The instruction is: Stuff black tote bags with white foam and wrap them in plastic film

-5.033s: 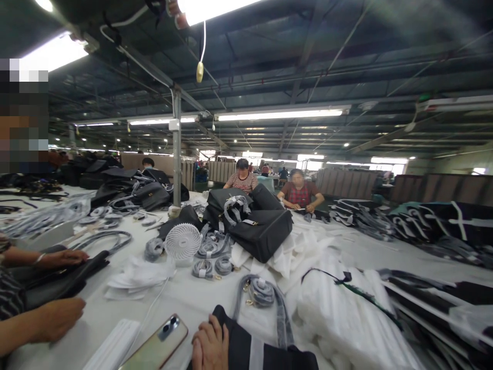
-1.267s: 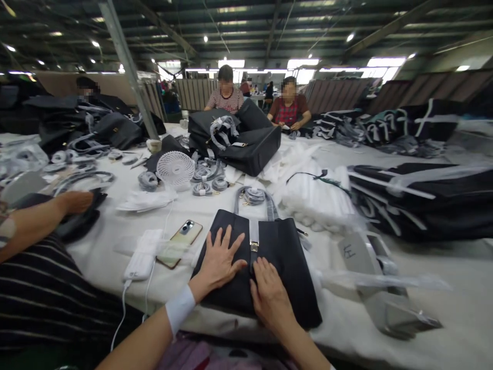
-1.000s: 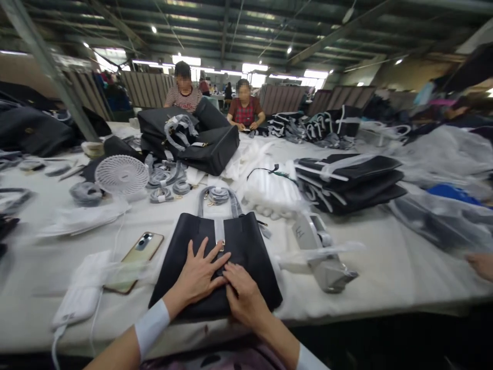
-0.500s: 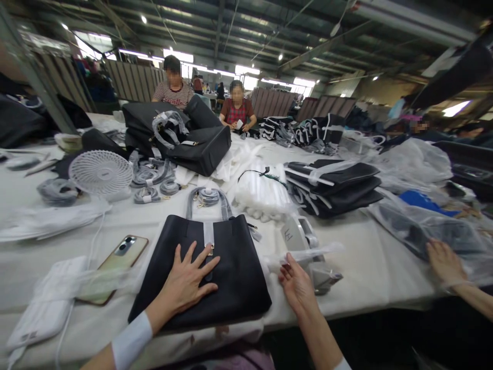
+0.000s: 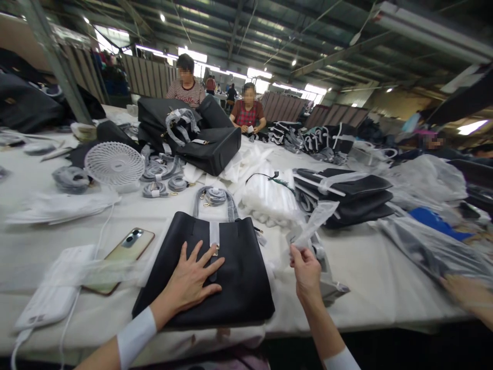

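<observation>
A black handbag [image 5: 242, 277] lies flat on the table, its wrapped handles [image 5: 233, 205] pointing away from me. My left hand [image 5: 194, 277] rests on its front with fingers spread, beside the small metal clasp [image 5: 216, 250]. A pale protective strip [image 5: 214, 232] runs down to that clasp. To the right of the bag, my right hand [image 5: 307, 267] pinches a strip of clear tape [image 5: 318, 222] that stands up from the fingertips. Directly behind this hand is a grey tape dispenser [image 5: 327, 280], partly hidden by the hand and strip.
A phone [image 5: 133, 244], white power bank [image 5: 54, 293] and white fan [image 5: 114, 164] stand at the left. Black bags [image 5: 211, 149] are piled behind, with more stacked bags [image 5: 346, 190] at right. Another person's hand [image 5: 468, 295] touches plastic wrapping at the far right. Two people sit across.
My right hand has risen slightly, swinging the clear tape strip from level to upright. My left hand stays on the bag. The view has shifted a little left.
</observation>
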### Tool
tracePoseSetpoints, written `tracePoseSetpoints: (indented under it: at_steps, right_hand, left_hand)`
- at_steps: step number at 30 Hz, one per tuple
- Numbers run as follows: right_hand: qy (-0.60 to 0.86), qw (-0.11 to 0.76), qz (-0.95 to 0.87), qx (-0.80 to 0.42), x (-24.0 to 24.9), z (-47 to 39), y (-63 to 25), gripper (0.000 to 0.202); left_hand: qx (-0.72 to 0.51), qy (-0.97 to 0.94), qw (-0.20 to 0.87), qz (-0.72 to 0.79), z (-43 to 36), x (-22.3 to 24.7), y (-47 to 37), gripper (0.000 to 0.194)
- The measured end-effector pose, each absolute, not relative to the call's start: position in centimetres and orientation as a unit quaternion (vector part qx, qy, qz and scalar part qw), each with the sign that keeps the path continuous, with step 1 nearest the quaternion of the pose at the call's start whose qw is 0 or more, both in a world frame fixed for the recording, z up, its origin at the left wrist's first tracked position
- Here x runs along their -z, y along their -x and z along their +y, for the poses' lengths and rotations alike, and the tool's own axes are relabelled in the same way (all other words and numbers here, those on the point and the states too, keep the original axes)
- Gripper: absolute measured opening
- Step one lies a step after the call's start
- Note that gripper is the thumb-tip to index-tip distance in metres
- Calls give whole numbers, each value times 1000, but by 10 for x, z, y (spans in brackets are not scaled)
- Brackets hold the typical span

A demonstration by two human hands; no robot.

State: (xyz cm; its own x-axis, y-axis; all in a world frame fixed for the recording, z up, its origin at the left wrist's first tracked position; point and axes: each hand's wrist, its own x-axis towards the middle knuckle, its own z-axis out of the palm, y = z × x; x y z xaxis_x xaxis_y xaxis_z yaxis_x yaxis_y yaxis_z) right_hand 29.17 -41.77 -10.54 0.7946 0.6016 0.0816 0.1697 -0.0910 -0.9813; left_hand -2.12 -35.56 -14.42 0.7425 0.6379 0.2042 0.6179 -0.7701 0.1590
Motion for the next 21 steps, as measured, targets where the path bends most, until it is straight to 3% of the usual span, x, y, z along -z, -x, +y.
tracePoseSetpoints:
  at_steps: [7, 14, 21]
  right_hand:
    - [757, 422, -499, 23, 78, -419, -260, 42]
    - [517, 257, -810, 104, 89, -393, -189, 31]
    - [497, 132, -837, 187, 134, -382, -170, 20]
  left_hand:
    - [-154, -932, 48, 324, -354, 147, 23, 62]
    - [-168, -927, 77, 326, -352, 140, 25, 63]
    - [-285, -860, 258, 335, -344, 142, 29, 56]
